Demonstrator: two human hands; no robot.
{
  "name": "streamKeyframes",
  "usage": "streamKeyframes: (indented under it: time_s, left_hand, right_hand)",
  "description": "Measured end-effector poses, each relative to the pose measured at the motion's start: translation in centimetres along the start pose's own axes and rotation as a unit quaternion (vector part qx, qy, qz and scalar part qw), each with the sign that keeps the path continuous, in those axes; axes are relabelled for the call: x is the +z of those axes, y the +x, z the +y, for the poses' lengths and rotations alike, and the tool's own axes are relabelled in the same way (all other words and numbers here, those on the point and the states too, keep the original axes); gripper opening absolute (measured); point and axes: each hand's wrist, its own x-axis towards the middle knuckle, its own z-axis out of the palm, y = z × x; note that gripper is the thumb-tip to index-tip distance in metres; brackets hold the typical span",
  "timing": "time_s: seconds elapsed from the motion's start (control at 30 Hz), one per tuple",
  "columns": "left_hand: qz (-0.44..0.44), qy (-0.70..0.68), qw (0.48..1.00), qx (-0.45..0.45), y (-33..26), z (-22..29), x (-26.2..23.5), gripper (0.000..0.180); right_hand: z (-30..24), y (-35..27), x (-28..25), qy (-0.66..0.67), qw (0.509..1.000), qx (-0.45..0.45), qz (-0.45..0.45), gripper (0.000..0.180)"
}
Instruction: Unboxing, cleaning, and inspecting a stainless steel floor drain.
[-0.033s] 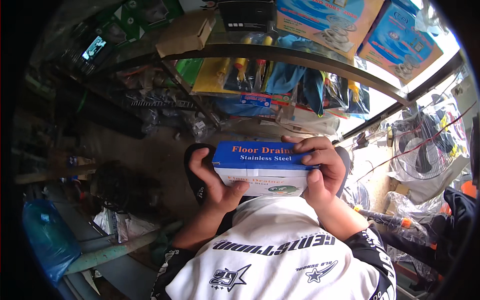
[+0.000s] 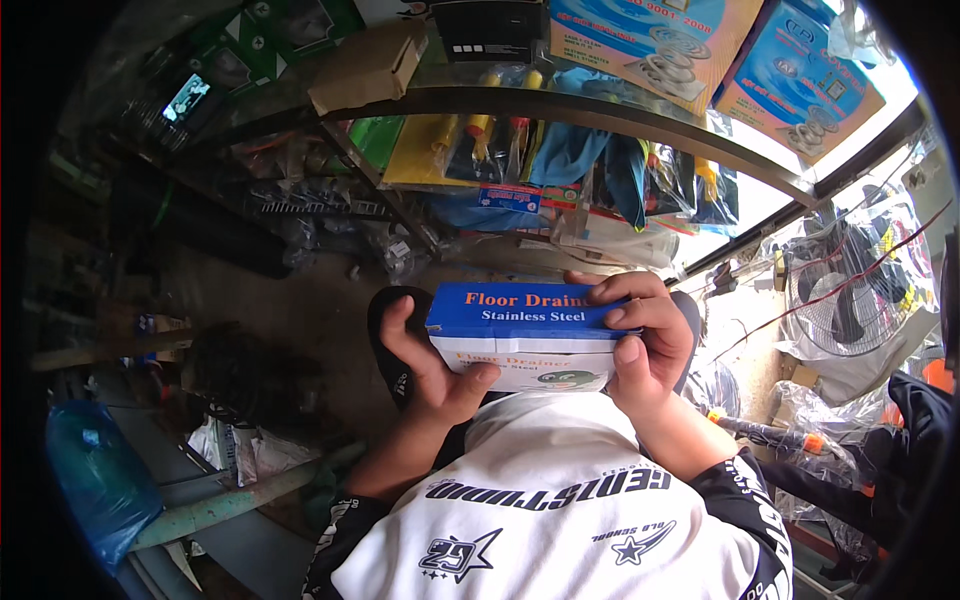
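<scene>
A blue and white cardboard floor drain box (image 2: 520,335) is held level in front of my chest, its blue top up and its white printed side toward me. My right hand (image 2: 650,335) grips the right end, fingers over the blue top and thumb against the white side. At the left end, my left hand (image 2: 430,365) rests its thumb on the box's white side; one finger points up, apart from the box. The remaining left fingers are hidden. What is inside the box does not show.
Ahead stands a glass display case (image 2: 480,103) with packaged goods; a brown carton (image 2: 370,70) sits on it. A blue plastic bag (image 2: 100,480) is at the left, near a greenish bar (image 2: 240,500). A plastic-wrapped fan (image 2: 835,290) stands at the right.
</scene>
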Motion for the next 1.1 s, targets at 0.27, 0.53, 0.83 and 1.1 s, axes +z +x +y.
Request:
streamKeyframes:
  time_s: [0.27,0.53,0.83,1.1]
  left_hand:
    - [-0.038,-0.01,0.992,-0.123,0.9,1.3,0.7,0.065]
    - [0.016,-0.079,0.969,-0.235,1.6,1.8,0.9,0.051]
    - [0.013,-0.098,0.959,-0.267,2.1,2.0,1.2,0.041]
    - [-0.002,-0.081,0.957,-0.278,2.6,1.7,1.5,0.039]
  right_hand:
    - [-1.3,-1.3,0.2,-0.015,0.991,0.071,0.111,0.016]
    - [-0.6,-1.8,0.5,-0.044,0.991,0.054,0.115,0.013]
    - [-0.5,-1.9,0.4,-0.02,0.99,0.083,0.116,0.012]
    - [-0.4,-1.8,0.3,0.017,0.986,0.1,0.136,0.012]
